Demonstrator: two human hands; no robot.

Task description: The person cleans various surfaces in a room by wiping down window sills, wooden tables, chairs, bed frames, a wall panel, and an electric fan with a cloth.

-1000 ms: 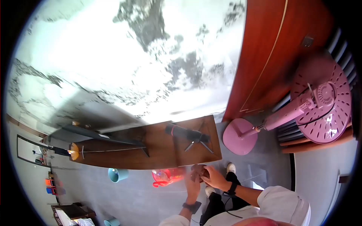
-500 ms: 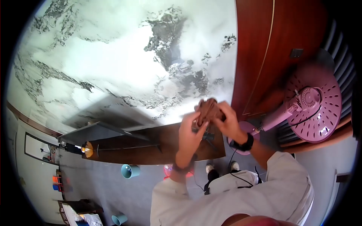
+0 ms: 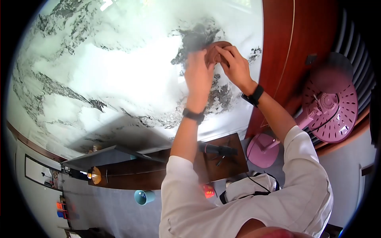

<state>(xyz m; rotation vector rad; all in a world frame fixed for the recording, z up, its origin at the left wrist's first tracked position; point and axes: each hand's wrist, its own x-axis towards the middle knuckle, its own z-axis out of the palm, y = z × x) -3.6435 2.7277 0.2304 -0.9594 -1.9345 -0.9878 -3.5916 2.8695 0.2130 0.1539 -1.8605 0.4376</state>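
Both hands are raised in front of the white and grey marbled wall, at the upper middle of the head view. A brown cloth-like item is bunched between them. My left hand pinches its left side, somewhat blurred by motion. On the right side, my right hand grips the same item with bent fingers. Each wrist wears a black band. What exactly the brown item is cannot be made out.
Below stands a long brown wooden cabinet bearing a dark cylindrical device on a small tripod and a dark flat panel. A pink fan is at right. A teal bin and a red object are on the floor.
Both hands have risen from low beside the cabinet to high before the wall, carrying the brown item. It looks more spread out than half a second ago. The view has shifted slightly.
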